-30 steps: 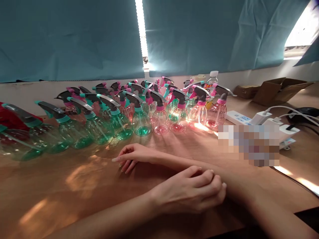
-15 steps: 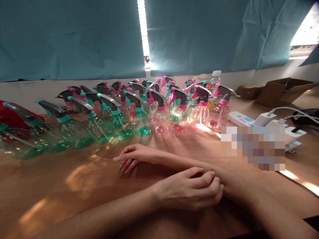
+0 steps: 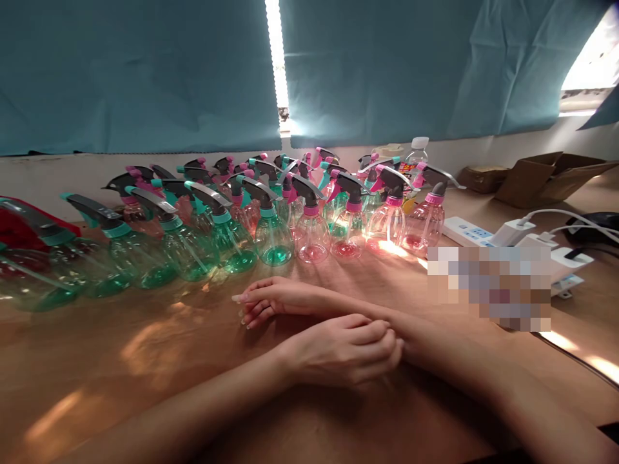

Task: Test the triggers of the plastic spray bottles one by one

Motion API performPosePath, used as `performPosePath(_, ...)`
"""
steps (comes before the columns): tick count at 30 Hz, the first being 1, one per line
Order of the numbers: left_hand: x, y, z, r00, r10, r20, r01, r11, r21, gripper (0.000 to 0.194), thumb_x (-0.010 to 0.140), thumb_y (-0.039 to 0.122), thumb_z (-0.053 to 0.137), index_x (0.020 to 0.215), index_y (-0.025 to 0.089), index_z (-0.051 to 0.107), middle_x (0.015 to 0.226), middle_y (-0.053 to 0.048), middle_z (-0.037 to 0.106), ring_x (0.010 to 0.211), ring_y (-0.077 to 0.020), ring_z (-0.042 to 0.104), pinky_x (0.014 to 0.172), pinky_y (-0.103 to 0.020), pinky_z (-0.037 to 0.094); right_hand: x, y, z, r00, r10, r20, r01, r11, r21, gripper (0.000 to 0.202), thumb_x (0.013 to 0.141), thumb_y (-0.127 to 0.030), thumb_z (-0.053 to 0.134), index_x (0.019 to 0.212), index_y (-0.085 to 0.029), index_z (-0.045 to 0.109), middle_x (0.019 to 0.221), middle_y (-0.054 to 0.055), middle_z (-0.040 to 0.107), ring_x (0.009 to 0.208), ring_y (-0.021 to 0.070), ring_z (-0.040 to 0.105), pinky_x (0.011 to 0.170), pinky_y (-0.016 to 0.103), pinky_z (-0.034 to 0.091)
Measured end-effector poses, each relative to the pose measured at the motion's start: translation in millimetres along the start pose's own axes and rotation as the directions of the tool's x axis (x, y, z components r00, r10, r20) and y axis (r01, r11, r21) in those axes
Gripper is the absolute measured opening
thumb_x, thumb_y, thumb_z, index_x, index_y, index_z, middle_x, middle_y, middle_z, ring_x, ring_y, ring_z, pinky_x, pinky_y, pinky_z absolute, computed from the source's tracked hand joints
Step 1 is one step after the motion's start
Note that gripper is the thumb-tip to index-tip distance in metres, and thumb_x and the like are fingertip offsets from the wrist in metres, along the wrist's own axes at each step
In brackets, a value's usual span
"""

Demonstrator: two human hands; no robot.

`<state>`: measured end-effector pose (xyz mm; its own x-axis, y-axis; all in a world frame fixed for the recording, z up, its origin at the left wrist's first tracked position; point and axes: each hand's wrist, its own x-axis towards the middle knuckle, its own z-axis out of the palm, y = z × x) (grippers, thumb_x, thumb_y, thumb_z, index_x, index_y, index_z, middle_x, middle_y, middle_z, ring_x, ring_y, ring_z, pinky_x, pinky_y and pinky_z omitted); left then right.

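My left hand (image 3: pixel 345 351) reaches in from the lower left, its fingers curled against my right forearm (image 3: pixel 411 338). What lies under those fingertips is hidden. Beyond it, my right hand (image 3: pixel 278 301) rests low over the table, thumb stretched out and the other fingers loosely bent and apart, with nothing visible in them. A row of clear spray bottles stands just past it. Nearest are a green spray bottle (image 3: pixel 274 235) with a turquoise collar and a pink spray bottle (image 3: pixel 312 235) with a pink collar.
Several more spray bottles crowd behind, up to the wall. To the right lie a white power strip (image 3: pixel 467 232) with chargers and cables, a pixelated patch and an open cardboard box (image 3: pixel 546 180). The wooden table (image 3: pixel 159 361) carries patches of sunlight. A blue curtain (image 3: pixel 145 71) hangs behind.
My left hand has shifted left and slightly up along my right forearm, towards the wrist. My right hand has moved slightly to the right. The bottles stand as before.
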<state>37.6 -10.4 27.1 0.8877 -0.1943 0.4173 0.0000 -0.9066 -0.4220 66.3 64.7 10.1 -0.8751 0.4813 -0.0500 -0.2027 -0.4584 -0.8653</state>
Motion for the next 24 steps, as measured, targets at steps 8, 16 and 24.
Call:
performPosePath(8,-2.8,-0.6,0.1,1.0,-0.018,0.002,0.018,1.0,0.001,0.034,0.101,0.019,0.04,0.123,0.007,0.063,0.127,-0.01,0.062,0.119,-0.025,0.052,0.101,-0.038,0.043,-3.3,-1.0,-1.0,1.0,-0.017,0.01,0.017,0.999,-0.033,0.025,0.076,-0.033,0.076,0.083,-0.014,0.063,0.073,0.0,0.067,0.071,0.011,0.068,0.073,0.024,0.057)
performPosePath(16,-7.9,-14.1,-6.1,0.983,-0.171,0.063,0.172,0.985,-0.013,0.03,0.1,0.015,0.038,0.113,0.009,0.064,0.111,-0.011,0.069,0.098,-0.0259,0.063,0.084,-0.038,0.049,-10.2,-4.9,-6.3,0.991,-0.009,-0.134,-0.023,0.971,-0.237,0.036,0.073,-0.054,0.073,0.068,-0.02,0.063,0.066,0.003,0.065,0.065,0.0167,0.065,0.064,0.032,0.058)
performPosePath(24,-54.8,-16.4,-20.1,0.914,-0.401,-0.061,0.394,0.913,-0.103,0.025,0.093,0.01,0.05,0.116,0.014,0.056,0.103,-0.011,0.071,0.095,-0.0243,0.066,0.085,-0.038,0.051,-77.3,-34.7,-28.7,0.725,-0.458,-0.515,-0.028,0.727,-0.687,0.03,0.082,-0.05,0.063,0.078,-0.02,0.056,0.067,0.001,0.06,0.058,0.0156,0.06,0.053,0.031,0.049)
